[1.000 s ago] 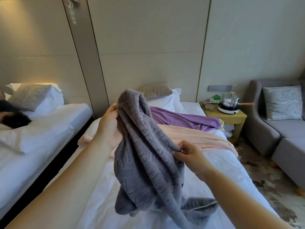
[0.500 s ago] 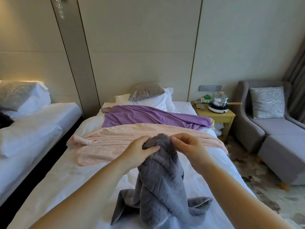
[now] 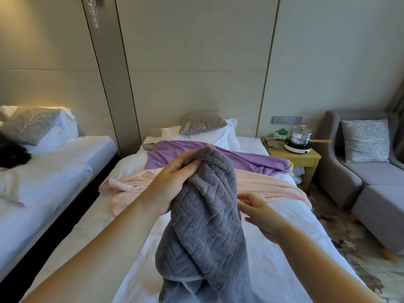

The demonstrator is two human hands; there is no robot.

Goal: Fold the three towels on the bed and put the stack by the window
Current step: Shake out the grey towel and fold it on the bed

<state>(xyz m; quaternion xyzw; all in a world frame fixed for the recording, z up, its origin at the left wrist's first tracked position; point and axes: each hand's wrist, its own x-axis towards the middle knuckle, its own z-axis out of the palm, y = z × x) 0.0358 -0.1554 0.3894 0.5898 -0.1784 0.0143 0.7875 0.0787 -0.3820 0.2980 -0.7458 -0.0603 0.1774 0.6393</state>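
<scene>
A grey textured towel (image 3: 207, 221) hangs bunched in the air above the white bed (image 3: 284, 248). My left hand (image 3: 175, 182) grips its top corner. Just right of the towel, my right hand (image 3: 260, 213) has its fingers spread and touches the towel's side edge without a clear grip. A pink towel (image 3: 262, 184) lies spread across the bed behind the grey one. Farther back, near the pillows, lies a purple towel (image 3: 251, 160). The grey towel's lower end runs out of view at the bottom.
A wooden bedside table (image 3: 293, 158) with a steel pot (image 3: 300, 134) on a hotplate stands right of the bed. A grey sofa (image 3: 376, 180) fills the right side, with curtain at the far right edge. A second bed (image 3: 54, 171) is on the left.
The grey towel has been lifted higher by my left hand. My right hand has let go of the top edge and dropped to the towel's right side, fingers spread.
</scene>
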